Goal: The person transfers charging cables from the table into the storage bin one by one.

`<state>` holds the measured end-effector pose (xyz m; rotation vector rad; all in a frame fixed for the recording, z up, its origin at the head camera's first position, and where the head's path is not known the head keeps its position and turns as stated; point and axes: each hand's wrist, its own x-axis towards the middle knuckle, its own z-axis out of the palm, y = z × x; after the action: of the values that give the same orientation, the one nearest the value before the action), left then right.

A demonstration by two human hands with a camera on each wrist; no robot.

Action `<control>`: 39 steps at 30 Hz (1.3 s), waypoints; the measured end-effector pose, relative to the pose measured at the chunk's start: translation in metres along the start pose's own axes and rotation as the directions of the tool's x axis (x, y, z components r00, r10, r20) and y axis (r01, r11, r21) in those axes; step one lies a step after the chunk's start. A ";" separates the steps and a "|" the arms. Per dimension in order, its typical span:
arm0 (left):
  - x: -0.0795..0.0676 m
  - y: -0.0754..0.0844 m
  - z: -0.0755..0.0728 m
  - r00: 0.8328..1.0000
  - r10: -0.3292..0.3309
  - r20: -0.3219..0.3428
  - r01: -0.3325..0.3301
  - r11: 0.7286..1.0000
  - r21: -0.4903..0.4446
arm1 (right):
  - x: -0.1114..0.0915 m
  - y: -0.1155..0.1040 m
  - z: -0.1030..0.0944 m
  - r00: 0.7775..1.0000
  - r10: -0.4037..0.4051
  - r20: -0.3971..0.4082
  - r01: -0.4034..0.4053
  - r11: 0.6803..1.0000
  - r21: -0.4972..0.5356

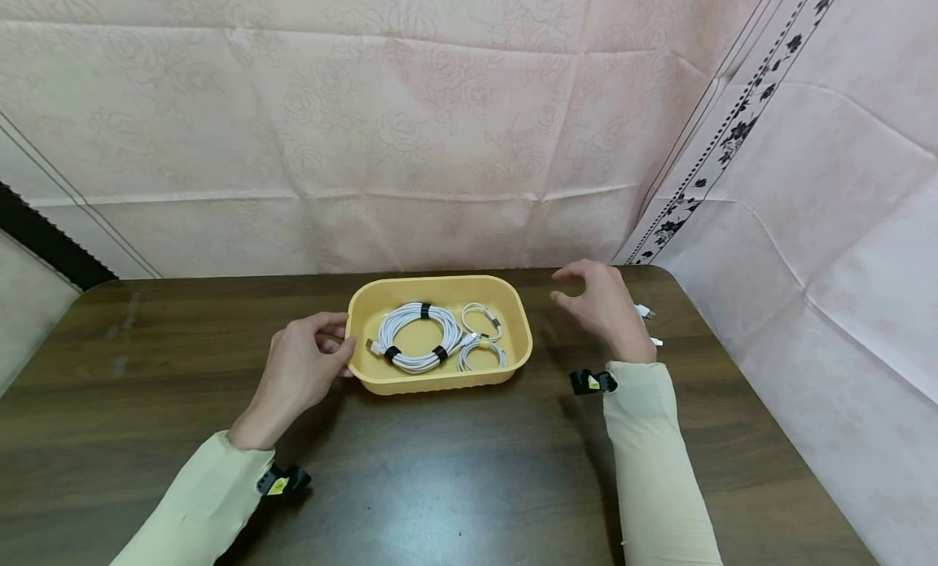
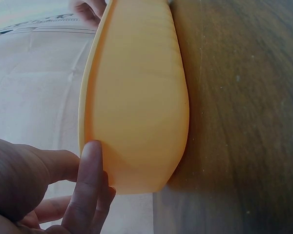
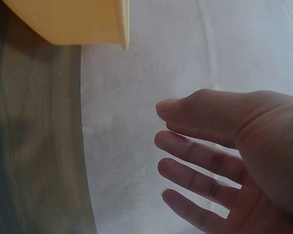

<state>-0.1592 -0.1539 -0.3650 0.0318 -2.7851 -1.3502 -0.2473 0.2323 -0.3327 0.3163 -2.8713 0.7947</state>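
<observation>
A yellow plastic basket [image 1: 440, 384] stands near the table's far edge. Inside lies a large coil of white cable [image 1: 384, 326] bound with black straps, beside smaller white cable coils [image 1: 503, 356]. My left hand [image 1: 304, 366] pinches the basket's left end at the rim, as the left wrist view shows with the fingers [image 2: 90, 165] against the wall. Off the basket's right side, my right hand [image 1: 604, 305] is raised with nothing in it. Its fingers [image 3: 200, 183] are spread and gently bent in the right wrist view.
White cable connectors [image 1: 645, 311] show on the table just past my right wrist, partly hidden by it. Patterned pale cloth [image 1: 410, 142] hangs behind the brown wooden table [image 1: 440, 484] and along its right side.
</observation>
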 end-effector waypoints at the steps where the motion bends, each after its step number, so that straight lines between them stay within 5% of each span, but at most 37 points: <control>1: 0.000 0.000 0.000 1.000 0.000 0.000 0.000 1.000 0.000 | 0.000 0.000 0.000 1.000 0.005 0.001 -0.005 1.000 0.001; 39: 0.000 0.000 0.000 1.000 -0.003 0.002 0.003 1.000 -0.006 | -0.005 0.030 -0.010 0.987 0.155 0.033 -0.153 0.987 -0.044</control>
<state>-0.1589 -0.1544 -0.3652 0.0345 -2.7833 -1.3601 -0.2487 0.2637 -0.3401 0.1057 -2.9703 0.7598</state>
